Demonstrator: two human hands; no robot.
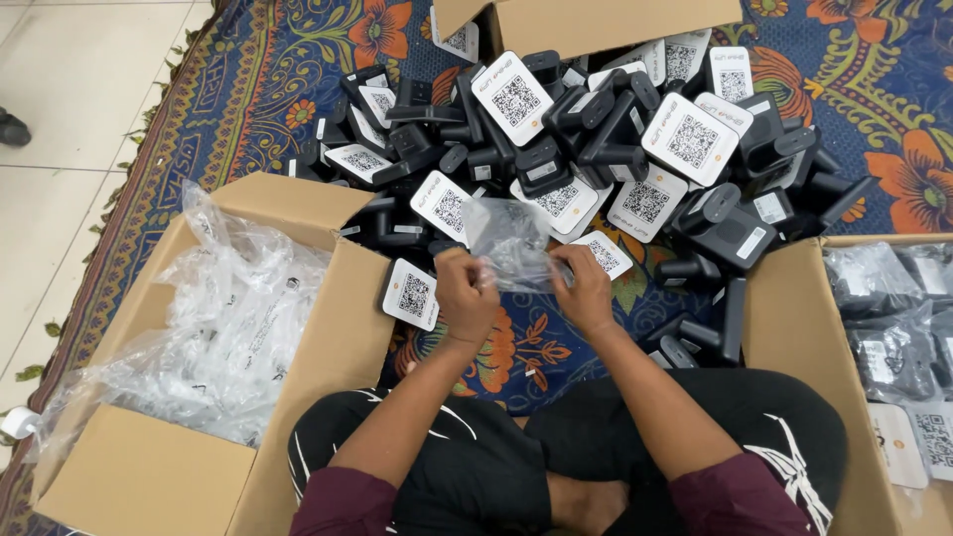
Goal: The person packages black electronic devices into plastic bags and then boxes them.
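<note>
L hand (465,294) – pinching clear plastic bag (508,243) | R hand (584,290) – pinching same bag

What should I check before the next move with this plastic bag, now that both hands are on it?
1. Left hand grips the clear plastic bag: ok.
2. Right hand grips the bag's other side: ok.
3. Bag mouth open: cannot tell.
4. Bag empty: cannot tell, the film is crumpled.
5. Black devices with white square plates piled within reach on the patterned cloth: ok.
6. Cardboard box of loose bags at the left, open: ok.
</note>
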